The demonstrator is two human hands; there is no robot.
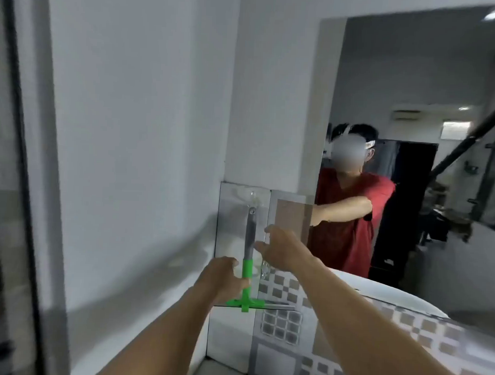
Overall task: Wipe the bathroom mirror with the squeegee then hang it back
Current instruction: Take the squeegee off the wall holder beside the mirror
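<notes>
A squeegee [249, 243] with a grey upper handle, green lower shaft and green crossbar blade hangs upright from a clear suction hook [251, 198] on the tiled wall in the corner. My left hand [223, 279] is curled around the green shaft just above the blade. To the right of the grey handle, my right hand [283, 250] has its fingers spread and holds nothing. The bathroom mirror [412, 81] fills the upper right wall and reflects a person in a red shirt.
A white painted wall [136, 127] runs along the left. Patterned beige and grey tiles [281, 323] cover the lower wall. A white basin rim [377, 293] curves below the mirror at right. A dark door frame [19, 179] stands at far left.
</notes>
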